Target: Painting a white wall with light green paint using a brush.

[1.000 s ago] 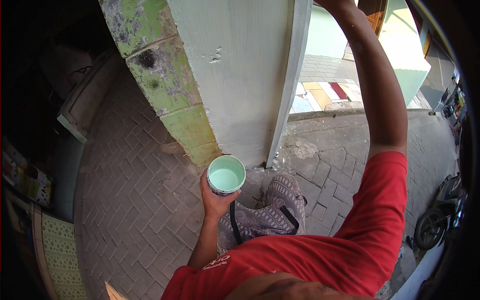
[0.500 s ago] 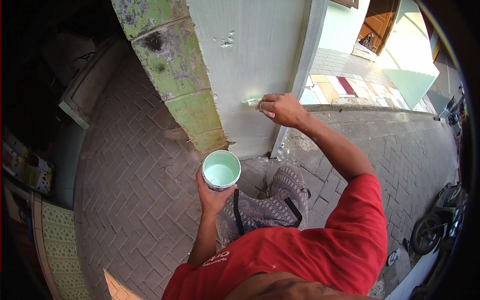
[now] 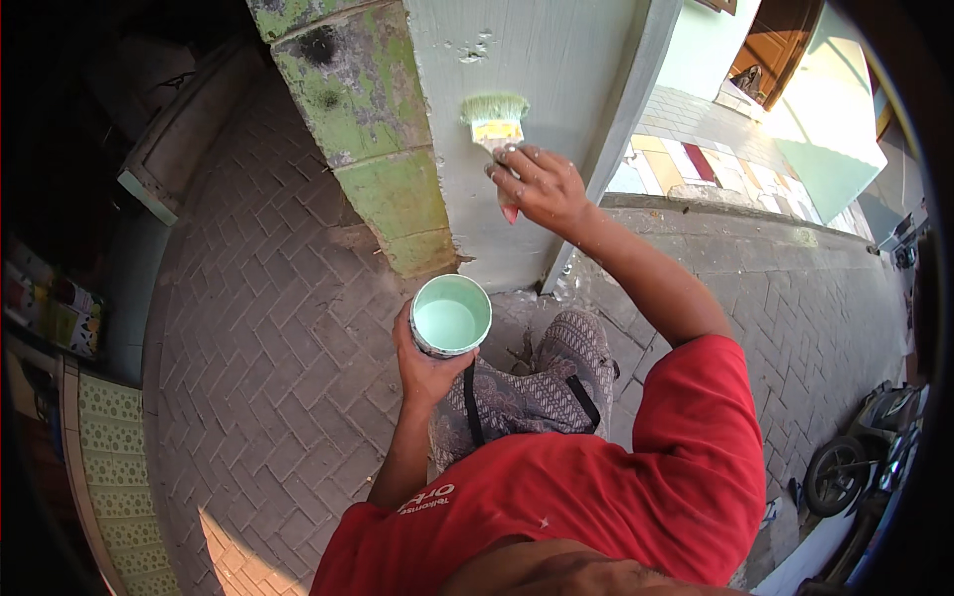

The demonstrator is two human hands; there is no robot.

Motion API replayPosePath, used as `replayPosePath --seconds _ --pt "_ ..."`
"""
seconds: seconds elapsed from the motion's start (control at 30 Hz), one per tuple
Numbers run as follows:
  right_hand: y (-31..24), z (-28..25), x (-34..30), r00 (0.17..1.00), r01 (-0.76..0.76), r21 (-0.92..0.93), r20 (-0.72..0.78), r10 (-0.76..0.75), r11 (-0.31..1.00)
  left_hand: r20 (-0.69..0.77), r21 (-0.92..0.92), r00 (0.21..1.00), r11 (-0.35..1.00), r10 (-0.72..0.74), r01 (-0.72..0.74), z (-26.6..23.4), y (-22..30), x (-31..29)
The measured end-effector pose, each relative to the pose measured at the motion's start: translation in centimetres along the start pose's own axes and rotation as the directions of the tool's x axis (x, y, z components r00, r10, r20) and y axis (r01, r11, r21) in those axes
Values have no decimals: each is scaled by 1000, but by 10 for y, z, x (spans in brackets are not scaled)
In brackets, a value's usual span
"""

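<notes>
My right hand is closed on the handle of a flat paintbrush, whose wide, pale green bristles point up against a light grey wall face. Specks of paint dot the fingers. In front of my knees, my left hand grips a round paint tub from its left and near side. Pale mint-green paint lies inside it, and the tub tips a little so that its opening faces me. Part of the brush handle is hidden behind my right fingers; its reddish end shows below them.
Left of the grey face runs a strip of worn green blocks with flaking paint. Herringbone paving covers the ground. A low wall stands at the left, a parked motorcycle at the right. Mosaic-tiled edging borders a porch behind.
My right hand has moved up and slightly left along the grey face, and the brush has turned so its bristles point upward. The tub sits slightly higher and further right in view.
</notes>
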State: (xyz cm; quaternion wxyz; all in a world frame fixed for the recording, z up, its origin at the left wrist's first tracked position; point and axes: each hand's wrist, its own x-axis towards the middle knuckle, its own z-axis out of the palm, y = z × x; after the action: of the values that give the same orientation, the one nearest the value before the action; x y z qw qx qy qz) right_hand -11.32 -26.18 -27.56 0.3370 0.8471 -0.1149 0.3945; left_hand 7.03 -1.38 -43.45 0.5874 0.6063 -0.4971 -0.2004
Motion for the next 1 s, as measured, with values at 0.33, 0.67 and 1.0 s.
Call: replayPosePath --seconds 0.33,0.67,1.0 --pt "4 5 10 781 -434 228 577 239 872 -76 -59 994 996 -75 70 -22 -14 -12" --pt "29 -110 76 836 -422 632 -5 549 649 -3 61 998 996 68 -68 -1 16 4" --pt "-117 -136 -15 528 -822 538 591 610 190 3 147 993 982 117 -116 8 22 10"
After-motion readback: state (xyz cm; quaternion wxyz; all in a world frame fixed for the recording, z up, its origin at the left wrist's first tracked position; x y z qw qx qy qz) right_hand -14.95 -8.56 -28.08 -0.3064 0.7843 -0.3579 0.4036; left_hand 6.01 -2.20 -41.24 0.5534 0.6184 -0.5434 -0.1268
